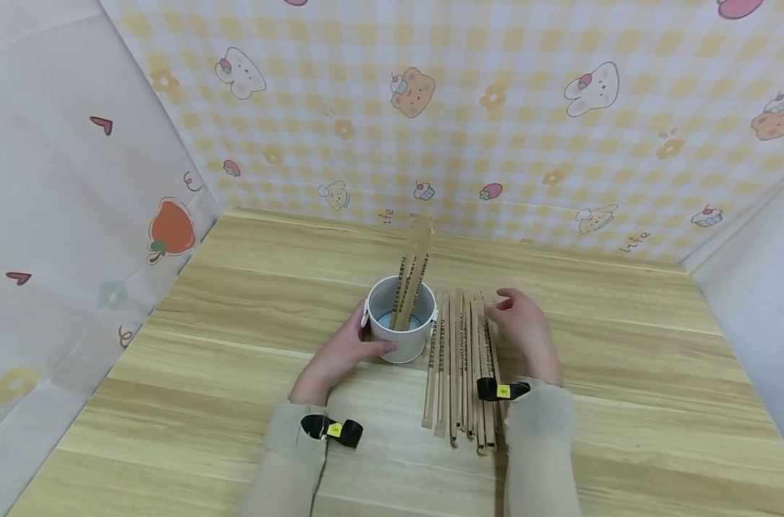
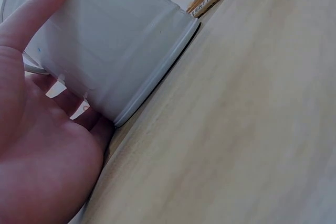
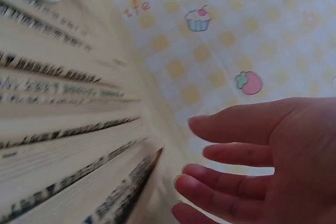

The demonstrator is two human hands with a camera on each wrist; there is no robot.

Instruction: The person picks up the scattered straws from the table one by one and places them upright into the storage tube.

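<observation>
My left hand holds a small white bucket from its left side, thumb across the front and fingers behind, as the left wrist view shows on the bucket wall. Several paper-wrapped straws with dark printing lean inside the bucket, their tops well above the rim. To the bucket's right, more wrapped straws lie side by side on the table. Over the far right end of this row is my right hand. Its fingers are relaxed, apart from the thumb, with nothing between them.
The wood-grain table runs back to a yellow checked cloth with cartoon prints. A white cloth wall stands along the left, and another pale wall on the right. Each wrist wears a black strap with a camera.
</observation>
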